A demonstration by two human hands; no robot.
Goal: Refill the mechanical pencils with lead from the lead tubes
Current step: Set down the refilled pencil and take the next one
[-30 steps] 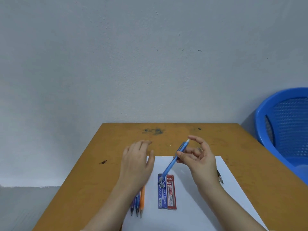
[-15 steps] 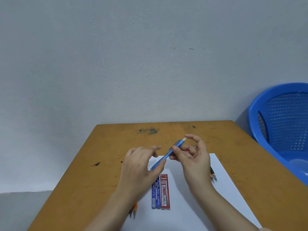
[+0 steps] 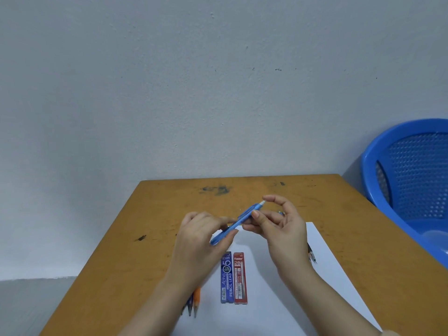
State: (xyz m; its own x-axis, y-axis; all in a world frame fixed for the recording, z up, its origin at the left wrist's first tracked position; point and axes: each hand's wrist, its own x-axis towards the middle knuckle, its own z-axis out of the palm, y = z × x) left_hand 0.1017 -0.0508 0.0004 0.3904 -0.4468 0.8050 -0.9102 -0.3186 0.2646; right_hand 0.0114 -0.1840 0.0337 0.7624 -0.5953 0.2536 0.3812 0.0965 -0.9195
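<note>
Two lead tubes lie beside probable pencils, half under left hand.

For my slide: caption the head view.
Left hand and right hand hold a blue plastic mechanical pencil near blue lead tube and red lead tube.

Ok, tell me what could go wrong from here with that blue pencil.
The right hand and left hand pinch the blue pencil by fingertips in mid-air; it may slip. Its small white cap, if pulled, could drop and roll away. The left forearm passes over spare pencils and might nudge them.
</note>
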